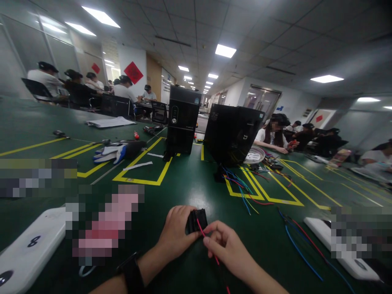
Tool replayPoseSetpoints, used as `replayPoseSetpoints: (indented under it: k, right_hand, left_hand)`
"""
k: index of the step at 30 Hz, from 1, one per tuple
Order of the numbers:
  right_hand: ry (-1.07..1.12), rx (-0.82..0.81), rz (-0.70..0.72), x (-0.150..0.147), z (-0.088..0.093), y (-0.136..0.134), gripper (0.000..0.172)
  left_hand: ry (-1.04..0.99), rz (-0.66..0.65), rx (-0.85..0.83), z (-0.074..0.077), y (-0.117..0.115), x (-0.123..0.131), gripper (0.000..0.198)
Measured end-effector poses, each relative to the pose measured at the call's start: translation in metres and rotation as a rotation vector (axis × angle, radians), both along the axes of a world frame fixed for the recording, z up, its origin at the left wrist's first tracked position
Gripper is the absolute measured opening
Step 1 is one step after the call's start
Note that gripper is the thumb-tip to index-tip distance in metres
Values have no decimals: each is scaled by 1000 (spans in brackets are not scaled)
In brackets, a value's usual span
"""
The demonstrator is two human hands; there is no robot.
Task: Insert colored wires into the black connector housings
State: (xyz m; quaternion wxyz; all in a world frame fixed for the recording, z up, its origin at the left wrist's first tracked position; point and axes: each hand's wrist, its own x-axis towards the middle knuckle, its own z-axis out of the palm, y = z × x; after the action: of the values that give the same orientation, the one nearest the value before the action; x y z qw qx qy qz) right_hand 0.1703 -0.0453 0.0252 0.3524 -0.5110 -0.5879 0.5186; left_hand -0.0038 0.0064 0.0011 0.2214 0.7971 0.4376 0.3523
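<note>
A small black block-shaped part (201, 214), perhaps an electrical component, is gripped by my left hand (177, 228) just above the green table. Its exact kind I cannot make out. My right hand (226, 244) pinches a red wire (216, 259) between thumb and fingertips. The wire's upper end meets the face of the black part; whether it sits inside a hole is too small to tell. Its other end trails down past the bottom edge of the view. A black watch (132, 271) is on my left wrist.
Two black computer cases (183, 122) stand ahead on the green table (190, 179). Loose coloured wires (245, 188) lie before the right one, near a white basket (255, 155). Blue wires (298, 249) lie at right. Gloves (110, 153) rest at left. Other people sit beyond.
</note>
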Motion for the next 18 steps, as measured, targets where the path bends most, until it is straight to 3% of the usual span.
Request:
replayPoseSetpoints:
  k: [6, 12, 18]
  right_hand:
    - [-29, -13, -87, 4, 0, 2, 32]
    - [177, -130, -202, 1, 2, 0, 37]
    - [159, -134, -133, -4, -2, -2, 39]
  left_hand:
    - [7, 17, -5, 0, 1, 1, 38]
    - [7, 14, 14, 4, -2, 2, 37]
    - [11, 8, 14, 3, -2, 2, 35]
